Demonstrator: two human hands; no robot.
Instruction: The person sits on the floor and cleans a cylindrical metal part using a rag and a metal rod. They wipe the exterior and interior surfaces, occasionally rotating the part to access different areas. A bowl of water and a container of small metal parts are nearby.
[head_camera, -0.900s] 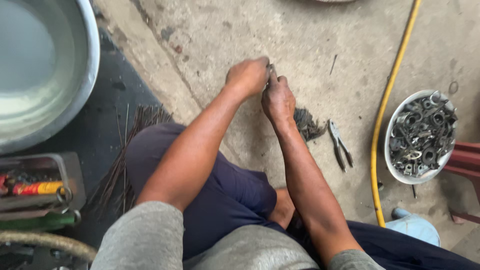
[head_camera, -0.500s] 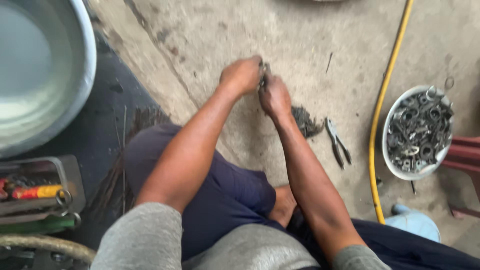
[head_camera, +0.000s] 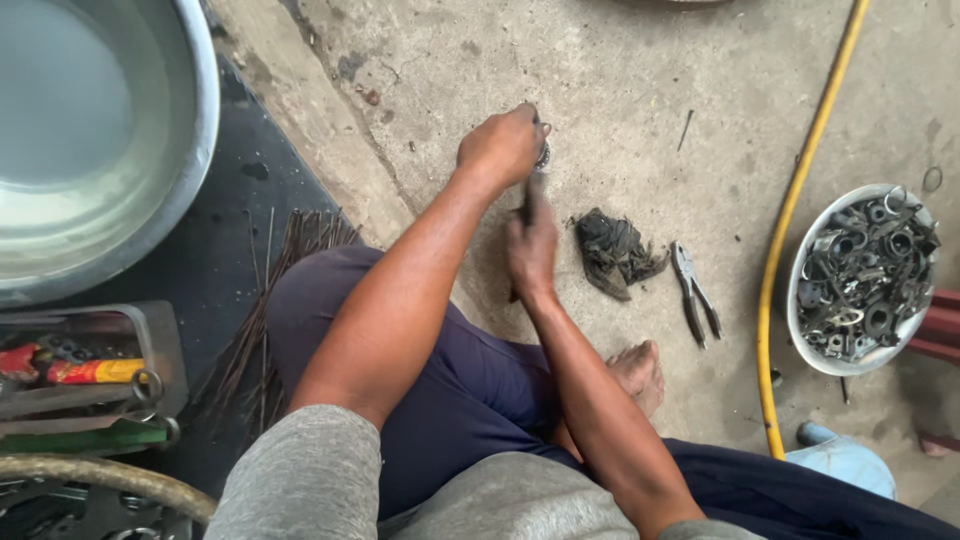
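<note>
Concrete floor (head_camera: 620, 90): bare and open ahead of the hands, up to the top edge of the view. Bounded on the left by a dark mat (head_camera: 235, 215) whose edge runs diagonally, with a large metal basin (head_camera: 190, 150) on it; bounded on the right by a yellow hose (head_camera: 800, 200) running top to bottom.

Left hand (head_camera: 500, 145): grip closed as a fist around a small dark metal part (head_camera: 543, 152), held just above the floor, mid-frame. The part is mostly hidden by the fingers; only a rounded dark edge shows.

Right hand (head_camera: 530, 240): just below the left, grip closed on a thin dark tool (head_camera: 527, 195) that points up to the part.

Beside the right hand: a crumpled dark rag (head_camera: 612, 252), then pliers (head_camera: 695, 292) lying flat, both between hand and hose.

Beyond the hose: a white bowl (head_camera: 800, 330) of dark metal rings.

Lower left: a tray of tools (head_camera: 90, 375) and a bundle of thin rods (head_camera: 260, 330).
</note>
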